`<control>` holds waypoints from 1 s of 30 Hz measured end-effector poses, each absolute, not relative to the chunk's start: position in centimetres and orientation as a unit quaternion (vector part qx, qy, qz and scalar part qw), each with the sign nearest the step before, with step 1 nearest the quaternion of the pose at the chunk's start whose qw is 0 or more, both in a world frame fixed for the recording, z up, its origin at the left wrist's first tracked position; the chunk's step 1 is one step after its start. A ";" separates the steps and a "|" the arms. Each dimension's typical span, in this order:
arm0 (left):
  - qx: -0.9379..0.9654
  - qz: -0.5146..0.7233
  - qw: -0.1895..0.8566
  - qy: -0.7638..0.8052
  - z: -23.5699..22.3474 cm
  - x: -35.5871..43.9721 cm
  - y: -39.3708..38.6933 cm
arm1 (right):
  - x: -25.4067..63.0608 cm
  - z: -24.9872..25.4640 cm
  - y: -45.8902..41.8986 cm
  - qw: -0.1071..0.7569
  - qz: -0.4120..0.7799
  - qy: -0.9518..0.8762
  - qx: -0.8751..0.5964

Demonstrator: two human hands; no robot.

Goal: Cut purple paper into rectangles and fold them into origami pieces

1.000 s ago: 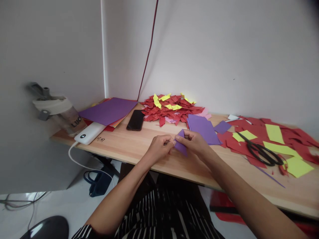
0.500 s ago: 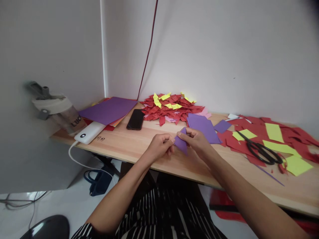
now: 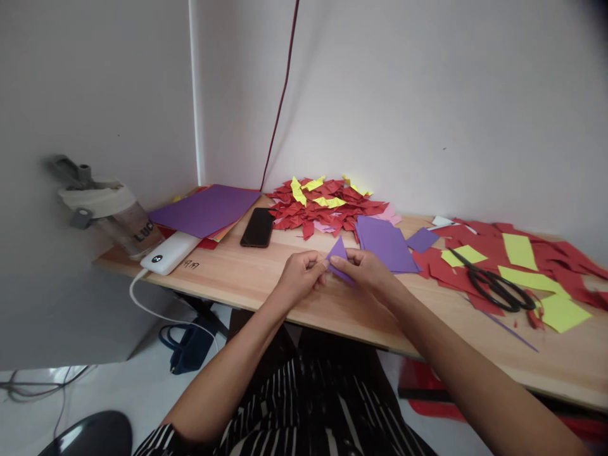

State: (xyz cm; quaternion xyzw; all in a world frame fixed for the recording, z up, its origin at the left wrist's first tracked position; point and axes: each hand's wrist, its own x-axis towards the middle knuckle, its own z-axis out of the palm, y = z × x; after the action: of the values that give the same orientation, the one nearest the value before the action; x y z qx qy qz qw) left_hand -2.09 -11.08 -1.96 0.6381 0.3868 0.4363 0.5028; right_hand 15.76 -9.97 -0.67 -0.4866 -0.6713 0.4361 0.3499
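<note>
Between my two hands, a small folded piece of purple paper (image 3: 339, 249) shows as a triangle with one point facing away from me. My left hand (image 3: 304, 273) is closed, pinching the paper's left corner. On its right side, my right hand (image 3: 365, 271) grips the same piece between thumb and fingers. Just beyond my right hand lies a stack of purple paper sheets (image 3: 387, 244), with one small purple piece (image 3: 422, 239) beside it. The fingers hide part of the held paper's lower edge.
Folded red and yellow paper pieces (image 3: 327, 209) are heaped by the wall. Black scissors (image 3: 498, 288) rest on red and yellow scraps at right. A phone (image 3: 257, 227), a white power bank (image 3: 171, 252), large purple sheets (image 3: 206, 211) and a bottle (image 3: 118, 215) stand or lie leftward.
The purple paper has turned in my fingers, so its point now faces away from me. My right hand has shifted slightly; my left hand stays nearly in place.
</note>
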 end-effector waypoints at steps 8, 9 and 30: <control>0.641 0.455 0.465 0.407 -1.6 -2.0 -11.3 | 15.9 -0.7 -10.0 0.305 0.512 -0.645 -0.479; 0.641 0.457 0.462 0.409 -1.5 -2.0 -11.3 | 15.9 -0.7 -10.0 0.301 0.514 -0.642 -0.482; 0.577 0.465 0.527 0.416 -2.0 -1.7 -11.1 | 16.3 -0.7 -10.0 0.279 0.397 -0.718 -0.499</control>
State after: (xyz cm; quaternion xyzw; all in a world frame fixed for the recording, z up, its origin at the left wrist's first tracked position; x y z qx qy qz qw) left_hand -1.73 -11.11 -1.99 0.5772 0.4156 0.4653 0.5269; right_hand 16.27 -10.02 -0.66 -0.4991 -0.7181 0.3968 0.2790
